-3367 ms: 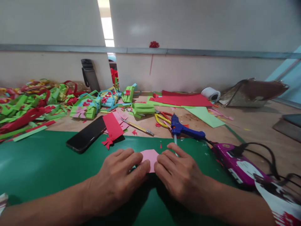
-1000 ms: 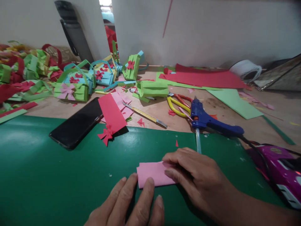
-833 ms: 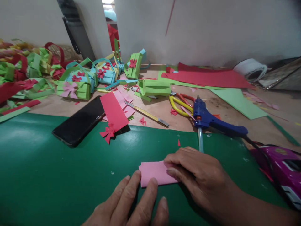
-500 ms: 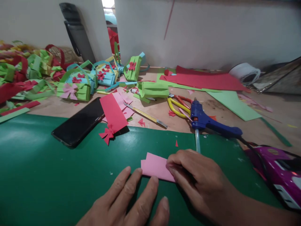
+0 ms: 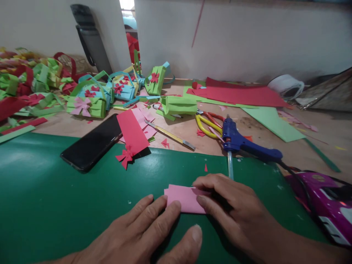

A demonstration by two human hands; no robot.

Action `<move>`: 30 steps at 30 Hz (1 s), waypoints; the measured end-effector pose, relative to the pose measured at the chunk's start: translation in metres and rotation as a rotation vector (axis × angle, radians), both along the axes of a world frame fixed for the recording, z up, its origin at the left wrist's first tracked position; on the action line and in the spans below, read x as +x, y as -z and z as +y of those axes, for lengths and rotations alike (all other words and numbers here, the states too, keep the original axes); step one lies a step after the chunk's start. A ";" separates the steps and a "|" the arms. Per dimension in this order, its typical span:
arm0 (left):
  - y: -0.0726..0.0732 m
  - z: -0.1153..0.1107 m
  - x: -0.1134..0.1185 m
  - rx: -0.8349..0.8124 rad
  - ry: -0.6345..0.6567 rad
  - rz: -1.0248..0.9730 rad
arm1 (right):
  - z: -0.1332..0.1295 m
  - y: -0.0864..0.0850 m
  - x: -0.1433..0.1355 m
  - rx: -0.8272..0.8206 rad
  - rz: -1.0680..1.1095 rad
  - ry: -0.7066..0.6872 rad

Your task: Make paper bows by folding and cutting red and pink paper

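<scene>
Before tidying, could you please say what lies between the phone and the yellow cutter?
The head view shows a red card, a red bow at its near end, and pink paper.

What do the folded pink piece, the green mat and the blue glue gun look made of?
Folded pink rectangular piece: probably matte paper or thin card, with crisp straight edges.
Flat green mat: likely smooth plastic or vinyl; it shows soft glare.
Blue pistol-shaped glue gun: apparently hard satin plastic, smoothly moulded.

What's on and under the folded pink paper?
On the folded pink paper: the left hand has a fingertip near its left end; the right hand covers its right end. Green mat shows along its near edge; anything directly underneath is covered.
</scene>
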State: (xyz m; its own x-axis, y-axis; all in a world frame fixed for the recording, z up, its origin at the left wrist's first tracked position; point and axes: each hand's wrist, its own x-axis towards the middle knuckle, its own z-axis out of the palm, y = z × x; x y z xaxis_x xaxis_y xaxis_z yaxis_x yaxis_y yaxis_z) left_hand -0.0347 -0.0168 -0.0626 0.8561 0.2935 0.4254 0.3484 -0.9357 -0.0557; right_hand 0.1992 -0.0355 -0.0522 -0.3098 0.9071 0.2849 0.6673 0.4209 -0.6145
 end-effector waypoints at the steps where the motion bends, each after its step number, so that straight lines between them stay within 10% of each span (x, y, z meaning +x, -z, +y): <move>1: -0.002 0.000 -0.001 -0.009 0.006 0.017 | 0.001 -0.001 0.000 -0.012 0.009 -0.005; 30: 0.006 -0.008 -0.001 0.023 -0.079 0.084 | 0.006 0.004 -0.006 0.071 -0.153 -0.061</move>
